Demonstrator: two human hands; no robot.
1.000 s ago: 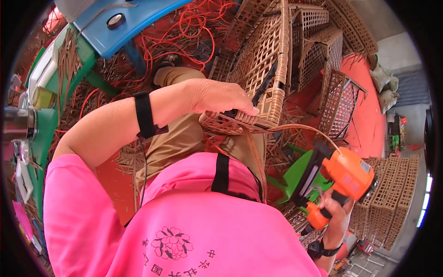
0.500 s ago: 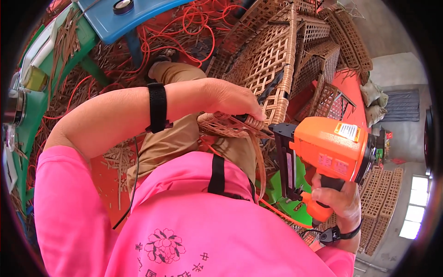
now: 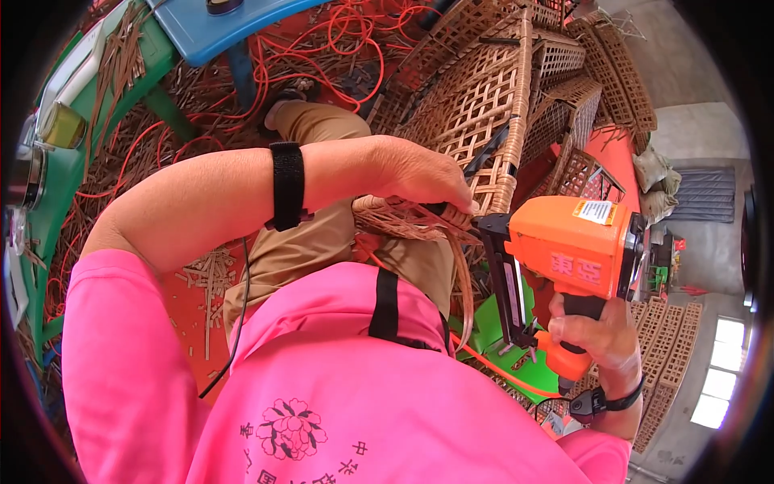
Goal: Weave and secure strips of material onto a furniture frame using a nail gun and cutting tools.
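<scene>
A woven wicker basket (image 3: pixel 463 105) leans in front of me, its open lattice side bound by a thick wrapped edge. My left hand (image 3: pixel 427 173) is closed on the lower corner of that edge; the fingertips are partly hidden. An orange pneumatic nail gun (image 3: pixel 568 242) with a black magazine is gripped by my right hand (image 3: pixel 592 335) around its handle. The gun's black nose is against or very close to the basket's edge, just right of my left fingers. A loose strip of cane (image 3: pixel 463 282) hangs down from the corner.
More wicker baskets (image 3: pixel 617 77) are piled behind, and others (image 3: pixel 665 355) stand at the right. Orange air hose (image 3: pixel 355 48) coils over the floor among cane scraps. A blue stool (image 3: pixel 242 24) and a green table (image 3: pixel 145 81) are at left. Something bright green (image 3: pixel 492 323) lies below the gun.
The whole view has shifted slightly. The nail gun's body has tilted a little, its nose staying at the basket's edge. My left hand keeps its hold on the corner.
</scene>
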